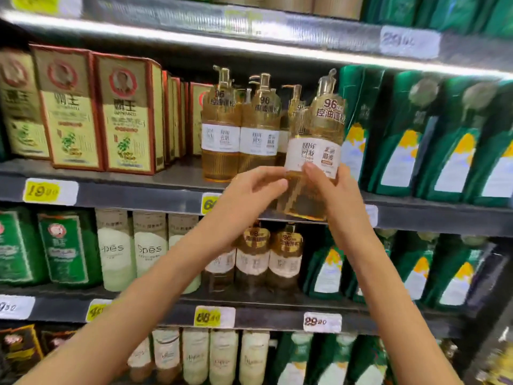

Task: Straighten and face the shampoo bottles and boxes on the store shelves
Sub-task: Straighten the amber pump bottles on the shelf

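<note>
At centre right, my right hand [334, 190] wraps the amber plastic pump bottle [315, 151], white label outward; my left hand [249, 191] curls fingers against its side. I'd lift its base over the grey shelf lip [138, 194], square with the matching bottles [238, 140].

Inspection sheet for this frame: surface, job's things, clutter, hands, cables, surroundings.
Surface: middle shelf, stocked, price tags on its edge.
Job's things: held bottle out in front of the shelf, label facing out; amber bottles behind it, upright; boxes at left, front row facing out.
Clutter: nothing seen.
Grippers: left hand and right hand both grip the held bottle.
Cables: nothing seen.
Surroundings: green packs at right; lower shelf, also stocked.
</note>
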